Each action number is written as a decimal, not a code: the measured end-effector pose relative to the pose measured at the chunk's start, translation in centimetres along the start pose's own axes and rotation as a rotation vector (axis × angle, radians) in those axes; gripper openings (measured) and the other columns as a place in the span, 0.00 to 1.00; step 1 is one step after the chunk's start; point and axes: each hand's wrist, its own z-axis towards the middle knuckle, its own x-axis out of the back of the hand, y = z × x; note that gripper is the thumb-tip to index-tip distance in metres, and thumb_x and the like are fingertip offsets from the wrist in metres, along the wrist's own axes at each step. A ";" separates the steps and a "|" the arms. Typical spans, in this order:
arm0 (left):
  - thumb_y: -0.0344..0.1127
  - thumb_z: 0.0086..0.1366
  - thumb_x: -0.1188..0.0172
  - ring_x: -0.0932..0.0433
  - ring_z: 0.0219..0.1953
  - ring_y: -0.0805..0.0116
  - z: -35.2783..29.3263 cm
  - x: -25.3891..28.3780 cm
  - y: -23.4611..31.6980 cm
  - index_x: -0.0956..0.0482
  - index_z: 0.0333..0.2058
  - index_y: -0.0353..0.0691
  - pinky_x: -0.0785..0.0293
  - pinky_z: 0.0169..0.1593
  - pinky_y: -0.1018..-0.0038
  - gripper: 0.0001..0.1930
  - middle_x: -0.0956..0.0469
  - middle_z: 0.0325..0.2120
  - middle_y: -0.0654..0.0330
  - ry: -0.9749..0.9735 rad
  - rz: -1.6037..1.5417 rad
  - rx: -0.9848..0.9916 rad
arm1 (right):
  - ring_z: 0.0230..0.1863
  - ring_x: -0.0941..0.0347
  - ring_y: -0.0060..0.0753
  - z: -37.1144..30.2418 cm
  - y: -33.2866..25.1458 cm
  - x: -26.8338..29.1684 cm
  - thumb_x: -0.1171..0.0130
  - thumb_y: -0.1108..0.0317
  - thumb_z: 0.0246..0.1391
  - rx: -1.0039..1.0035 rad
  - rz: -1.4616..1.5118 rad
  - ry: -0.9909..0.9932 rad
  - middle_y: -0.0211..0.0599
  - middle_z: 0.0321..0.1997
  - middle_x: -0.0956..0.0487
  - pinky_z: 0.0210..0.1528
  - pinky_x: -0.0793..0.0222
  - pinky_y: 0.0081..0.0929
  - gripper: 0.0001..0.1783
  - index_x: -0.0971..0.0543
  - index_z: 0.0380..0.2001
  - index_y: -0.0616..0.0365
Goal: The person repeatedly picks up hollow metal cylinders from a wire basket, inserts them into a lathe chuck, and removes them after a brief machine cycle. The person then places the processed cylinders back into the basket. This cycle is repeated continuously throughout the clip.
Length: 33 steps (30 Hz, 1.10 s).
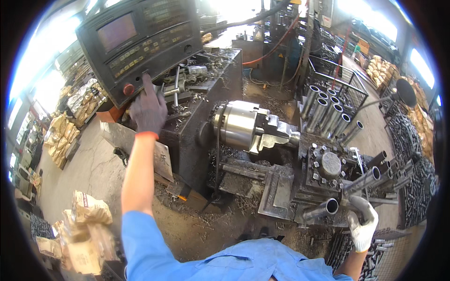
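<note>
My left hand (149,110), in a dark grey glove, is raised to the lathe's control panel (154,61). Its index finger is stretched out onto the panel's lower edge, to the right of a red knob (129,89); nothing is held in it. My right hand (363,222), in a white glove, is at the lower right beside the tool post (328,164). Its thumb and fingers curve apart around nothing visible. Just left of it lies a short metal tube (321,210). Jaws on the shiny chuck (239,125) point toward the tool post.
Several metal tubes (335,112) stand upright behind the tool post, and more tubes (370,178) lie at its right. Metal shavings (192,105) litter the machine. A dark round lamp (406,92) hangs at right. Paper sacks (91,208) are piled on the floor at left.
</note>
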 end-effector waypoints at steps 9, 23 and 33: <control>0.41 0.73 0.40 0.13 0.42 0.47 -2.1 0.5 2.6 0.37 0.74 0.46 0.19 0.41 0.54 0.33 0.13 0.42 0.45 0.129 -0.186 -0.187 | 0.40 0.15 0.30 -6.6 6.6 4.7 0.35 0.70 0.59 -0.287 0.015 0.231 0.43 0.41 0.12 0.48 0.20 0.28 0.16 0.14 0.48 0.67; 0.58 0.72 0.41 0.15 0.55 0.49 -57.7 9.9 7.4 0.16 0.59 0.49 0.21 0.59 0.59 0.26 0.14 0.52 0.52 -1.339 -0.583 0.279 | 0.41 0.16 0.36 9.9 21.1 4.3 0.19 0.61 0.48 -0.174 -0.249 0.051 0.42 0.42 0.11 0.49 0.22 0.34 0.27 0.17 0.50 0.59; 0.58 0.70 0.43 0.17 0.57 0.48 -70.3 23.4 -1.6 0.20 0.62 0.50 0.22 0.58 0.54 0.28 0.15 0.53 0.51 -0.984 -0.453 0.720 | 0.48 0.14 0.35 0.8 -7.4 -9.9 0.22 0.73 0.49 0.763 0.387 0.003 0.45 0.51 0.12 0.55 0.18 0.32 0.29 0.19 0.55 0.61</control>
